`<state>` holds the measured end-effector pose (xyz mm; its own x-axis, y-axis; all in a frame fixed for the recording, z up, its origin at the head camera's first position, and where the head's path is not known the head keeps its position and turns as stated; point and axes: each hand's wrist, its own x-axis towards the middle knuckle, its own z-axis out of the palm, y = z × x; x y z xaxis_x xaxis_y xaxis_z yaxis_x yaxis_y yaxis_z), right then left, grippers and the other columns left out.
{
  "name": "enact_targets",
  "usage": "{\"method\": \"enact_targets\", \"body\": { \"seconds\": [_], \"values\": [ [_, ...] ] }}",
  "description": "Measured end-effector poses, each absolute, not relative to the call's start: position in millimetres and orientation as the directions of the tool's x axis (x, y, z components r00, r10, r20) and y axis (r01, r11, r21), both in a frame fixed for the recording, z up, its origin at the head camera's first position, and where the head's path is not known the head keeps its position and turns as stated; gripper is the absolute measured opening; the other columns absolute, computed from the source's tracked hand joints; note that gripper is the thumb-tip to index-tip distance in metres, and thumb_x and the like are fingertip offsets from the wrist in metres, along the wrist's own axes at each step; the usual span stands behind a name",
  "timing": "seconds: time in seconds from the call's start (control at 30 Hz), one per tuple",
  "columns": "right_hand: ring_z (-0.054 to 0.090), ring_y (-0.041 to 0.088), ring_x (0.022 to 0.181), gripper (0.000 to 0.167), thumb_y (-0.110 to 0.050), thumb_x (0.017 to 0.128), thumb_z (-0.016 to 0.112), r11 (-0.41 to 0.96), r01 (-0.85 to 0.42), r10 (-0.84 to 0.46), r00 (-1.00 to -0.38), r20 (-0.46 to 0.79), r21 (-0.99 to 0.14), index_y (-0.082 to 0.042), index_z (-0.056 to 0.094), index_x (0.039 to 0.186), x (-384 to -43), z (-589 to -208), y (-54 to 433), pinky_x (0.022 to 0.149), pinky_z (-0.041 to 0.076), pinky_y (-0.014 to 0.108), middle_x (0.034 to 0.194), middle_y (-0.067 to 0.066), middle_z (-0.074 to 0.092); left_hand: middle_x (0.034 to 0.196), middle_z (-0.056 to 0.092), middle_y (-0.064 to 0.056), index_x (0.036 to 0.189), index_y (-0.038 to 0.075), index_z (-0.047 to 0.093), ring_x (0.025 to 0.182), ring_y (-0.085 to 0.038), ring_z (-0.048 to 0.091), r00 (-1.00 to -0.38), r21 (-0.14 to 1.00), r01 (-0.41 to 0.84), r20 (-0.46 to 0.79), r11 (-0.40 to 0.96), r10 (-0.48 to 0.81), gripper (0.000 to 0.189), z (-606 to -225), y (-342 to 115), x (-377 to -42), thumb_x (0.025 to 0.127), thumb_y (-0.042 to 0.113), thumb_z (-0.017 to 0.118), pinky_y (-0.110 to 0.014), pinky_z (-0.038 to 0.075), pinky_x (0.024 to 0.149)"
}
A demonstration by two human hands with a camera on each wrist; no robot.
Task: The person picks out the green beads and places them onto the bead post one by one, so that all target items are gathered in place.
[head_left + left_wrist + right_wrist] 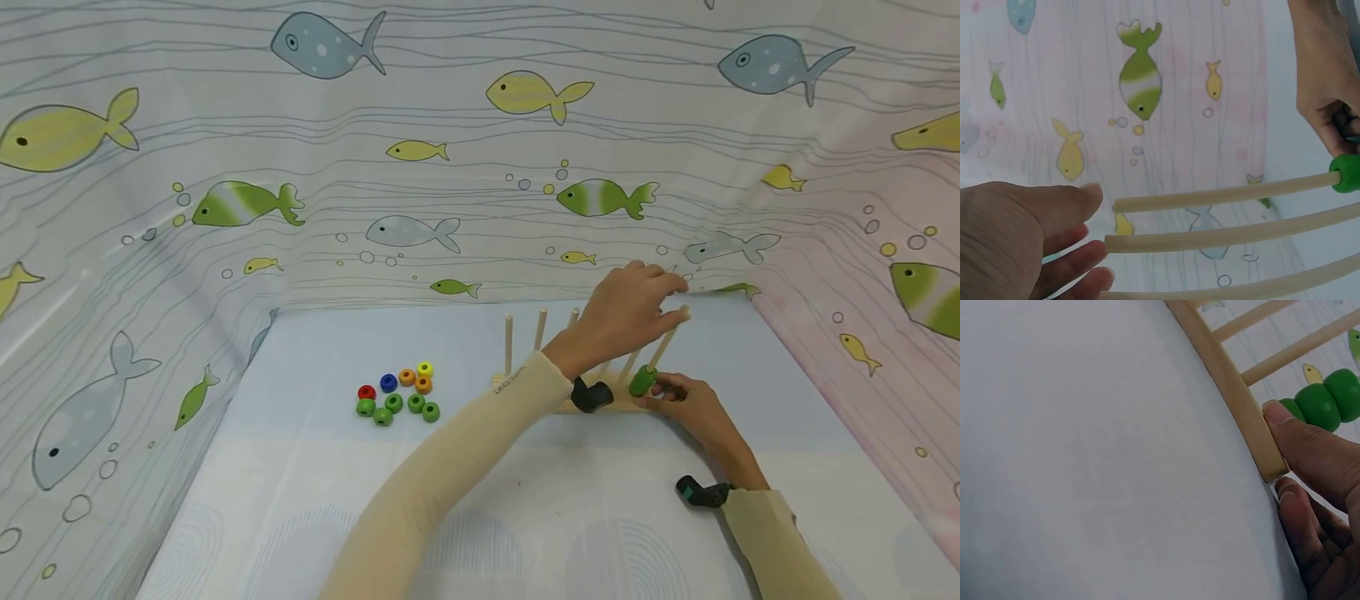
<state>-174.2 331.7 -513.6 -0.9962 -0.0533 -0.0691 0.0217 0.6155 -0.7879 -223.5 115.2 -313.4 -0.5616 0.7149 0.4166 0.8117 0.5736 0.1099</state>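
Observation:
A wooden peg stand [561,407] with several upright pegs stands on the table. Green beads [642,381] are stacked on its rightmost peg; three show in the right wrist view. My left hand [628,307] is up at the top of that peg [1222,193], fingers loosely extended, with nothing held between them. It hides parts of the other pegs in the head view. Low at the stand's right end, my right hand [693,408] grips the end of the base [1266,459], thumb beside the lowest green bead and fingers at the outer side.
Left of the stand lies a group of loose beads: a red bead [366,392], a blue bead [387,382], a yellow bead [425,368], two orange ones and several green beads [383,416]. A fish-patterned curtain [420,192] rises behind and beside the white table [525,517].

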Motion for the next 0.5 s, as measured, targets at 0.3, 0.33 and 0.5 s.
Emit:
{"method": "enact_targets", "body": {
  "seconds": [0.3,0.33,0.5],
  "values": [
    [0.059,0.019,0.091,0.07,-0.045,0.09,0.079,0.604,0.028,-0.055,-0.996,-0.076,-0.797,0.001,0.058,0.139,-172,-508,330,0.076,0.049,0.025,0.113,0.013,0.065,0.122,0.071,0.007,0.129,0.02,0.071,0.106,-0.012,0.062,-0.564,0.071,0.793,0.458,0.605,0.687,0.037,-302,90,-218,0.1,0.042,0.069,-0.02,0.047,0.088],
    [0.058,0.019,0.091,0.071,-0.044,0.09,0.079,0.601,0.03,-0.053,-0.996,-0.078,-0.799,0.002,0.058,0.139,-171,-508,329,0.075,0.049,0.025,0.113,0.013,0.065,0.12,0.071,0.008,0.129,0.02,0.071,0.105,-0.012,0.061,-0.567,0.072,0.791,0.459,0.607,0.684,0.037,-301,86,-217,0.1,0.042,0.069,-0.021,0.047,0.088],
    [0.057,0.019,0.092,0.074,-0.045,0.091,0.079,0.591,0.049,-0.04,-0.995,-0.09,-0.805,0.003,0.055,0.142,-171,-509,328,0.076,0.049,0.024,0.115,0.014,0.064,0.114,0.072,0.007,0.127,0.019,0.071,0.102,-0.012,0.061,-0.562,0.074,0.792,0.477,0.606,0.676,0.035,-300,67,-215,0.1,0.041,0.069,-0.022,0.046,0.087]
  ]
}}
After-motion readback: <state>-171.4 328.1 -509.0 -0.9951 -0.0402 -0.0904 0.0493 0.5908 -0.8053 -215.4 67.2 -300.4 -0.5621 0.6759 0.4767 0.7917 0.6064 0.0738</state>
